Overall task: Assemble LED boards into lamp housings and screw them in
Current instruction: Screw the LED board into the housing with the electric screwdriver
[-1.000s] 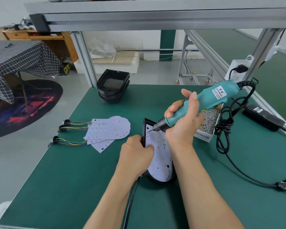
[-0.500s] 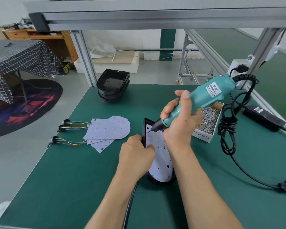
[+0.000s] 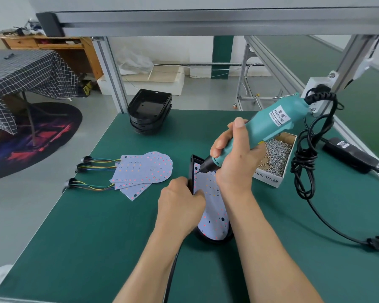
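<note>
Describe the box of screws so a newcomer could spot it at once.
Start at the green worktable and look right of the lamp housing being screwed. The box of screws sits behind the right hand: the only open cardboard box there, heaped with silver screws.

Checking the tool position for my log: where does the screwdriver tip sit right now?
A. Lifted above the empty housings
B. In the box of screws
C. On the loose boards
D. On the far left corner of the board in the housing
D: the screwdriver tip meets the board at its far left corner, inside the housing.
</note>
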